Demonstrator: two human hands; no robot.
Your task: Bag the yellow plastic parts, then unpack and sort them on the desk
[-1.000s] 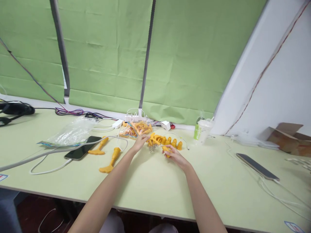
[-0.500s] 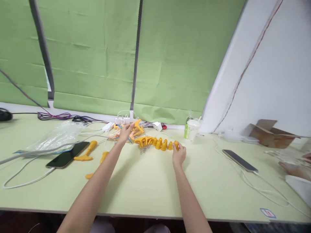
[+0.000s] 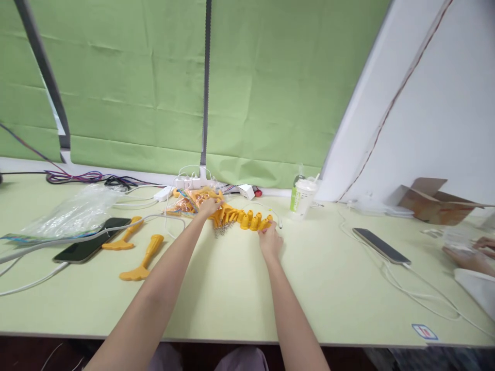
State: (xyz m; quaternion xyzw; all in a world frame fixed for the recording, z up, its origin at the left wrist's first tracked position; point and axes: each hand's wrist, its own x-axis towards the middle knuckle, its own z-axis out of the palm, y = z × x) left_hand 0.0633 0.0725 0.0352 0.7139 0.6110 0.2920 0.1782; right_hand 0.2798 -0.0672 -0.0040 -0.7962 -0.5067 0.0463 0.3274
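My right hand (image 3: 271, 241) has its fingers closed on a yellow plastic cone-shaped cap (image 3: 264, 223) at the right end of a row. Several more yellow caps (image 3: 245, 221) stand to its left. At the left end of the row, my left hand (image 3: 209, 207) is closed on a yellow plastic T-shaped handle, mostly hidden by the fingers. Beside it several yellow handles (image 3: 230, 212) lie side by side, metal screws (image 3: 223, 228) at their near ends. Behind the left hand lies a clear bag (image 3: 184, 202) of yellow parts.
Two yellow T-shaped handles (image 3: 144, 260) lie left of my forearm, near a phone (image 3: 91, 242) and a plastic bag (image 3: 73, 211). A cup (image 3: 304, 198) stands behind right. Farther right are another phone (image 3: 381, 246), cables, a cardboard box (image 3: 441, 203) and another person's hands (image 3: 469, 257).
My left hand has lowered its yellow handle from above the bag to the row of handles. My right hand has shifted left and the end cap is now tilted. The view has turned slightly.
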